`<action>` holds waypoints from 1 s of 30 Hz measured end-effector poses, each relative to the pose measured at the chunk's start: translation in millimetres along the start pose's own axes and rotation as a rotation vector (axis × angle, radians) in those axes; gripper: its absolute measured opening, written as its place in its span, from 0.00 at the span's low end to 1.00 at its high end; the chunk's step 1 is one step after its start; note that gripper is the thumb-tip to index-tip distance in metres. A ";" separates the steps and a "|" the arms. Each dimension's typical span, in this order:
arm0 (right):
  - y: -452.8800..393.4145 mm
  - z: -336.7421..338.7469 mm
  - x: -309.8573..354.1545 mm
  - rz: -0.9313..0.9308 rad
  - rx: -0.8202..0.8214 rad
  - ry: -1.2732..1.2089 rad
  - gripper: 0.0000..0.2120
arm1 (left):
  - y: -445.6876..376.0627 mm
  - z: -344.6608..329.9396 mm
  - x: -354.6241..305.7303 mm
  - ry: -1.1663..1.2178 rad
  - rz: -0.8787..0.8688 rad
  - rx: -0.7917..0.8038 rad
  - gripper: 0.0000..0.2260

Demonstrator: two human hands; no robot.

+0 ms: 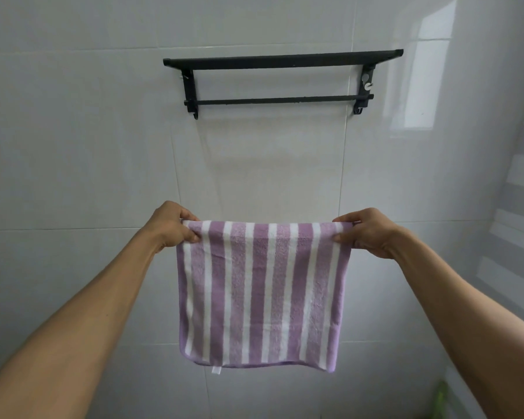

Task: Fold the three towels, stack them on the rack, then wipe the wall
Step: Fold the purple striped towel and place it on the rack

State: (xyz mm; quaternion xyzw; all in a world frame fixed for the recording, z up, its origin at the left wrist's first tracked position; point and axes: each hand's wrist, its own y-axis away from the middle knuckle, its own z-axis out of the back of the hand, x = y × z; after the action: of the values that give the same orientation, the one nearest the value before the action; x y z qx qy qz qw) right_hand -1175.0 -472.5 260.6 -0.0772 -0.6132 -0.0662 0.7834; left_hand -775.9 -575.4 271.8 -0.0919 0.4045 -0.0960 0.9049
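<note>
Purple-and-white striped towel point(262, 293) hangs folded double in mid-air, its top edge stretched level: the left hand point(171, 226) has its grip pinched on one upper corner, the right hand point(365, 232) on the other. Beyond, above them, a black rack point(280, 60) sits on the white tiled wall point(73, 131).

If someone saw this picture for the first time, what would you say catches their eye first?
The purple and white striped towel at centre, hanging already doubled over and stretched between the left hand and right hand, each pinching a top corner. Next, the black rack on the white tiled wall above, holding no towels in view. Along the right edge, the glossy tile reflects a bright window.
</note>
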 end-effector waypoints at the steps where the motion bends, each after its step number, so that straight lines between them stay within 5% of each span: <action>1: -1.4 -1.3 -1.0 0.001 -0.004 0.030 0.14 | -0.4 -0.1 0.2 -0.020 -0.002 -0.008 0.15; 8: -9.2 -5.2 -2.6 0.011 -0.030 0.236 0.01 | 2.1 -2.3 -1.4 -0.108 -0.026 -0.055 0.08; 11: -14.0 1.4 8.2 -0.017 0.007 0.241 0.10 | -1.1 13.5 -4.0 -0.005 -0.029 -0.046 0.07; 15: -10.3 17.8 28.8 0.025 0.100 -0.140 0.30 | -3.7 31.8 -20.3 0.682 0.008 0.048 0.16; 19: 6.4 -4.5 -18.5 -0.087 0.213 -0.044 0.50 | 25.0 -16.8 9.3 0.623 0.209 0.070 0.15; 23: -0.5 -12.8 -37.3 -0.135 0.066 -0.270 0.38 | 12.0 -10.4 23.0 0.751 0.313 -0.012 0.22; 26: 1.2 -15.3 -44.4 -0.220 0.180 -0.359 0.43 | 17.4 0.6 22.0 0.756 0.326 0.289 0.31; 28: 6.0 -20.2 -53.8 -0.237 0.194 -0.376 0.42 | 26.2 -10.4 37.6 0.675 0.365 0.355 0.27; 30: 11.0 -25.3 -58.4 -0.201 0.188 -0.531 0.28 | 27.3 -17.2 51.0 0.742 0.405 0.255 0.21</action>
State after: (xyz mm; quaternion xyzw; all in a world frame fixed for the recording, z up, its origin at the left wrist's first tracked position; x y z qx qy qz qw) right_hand -1162.7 -466.2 197.5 0.0422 -0.8046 -0.0639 0.5889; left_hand -752.7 -563.2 217.4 0.1422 0.6968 0.0076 0.7029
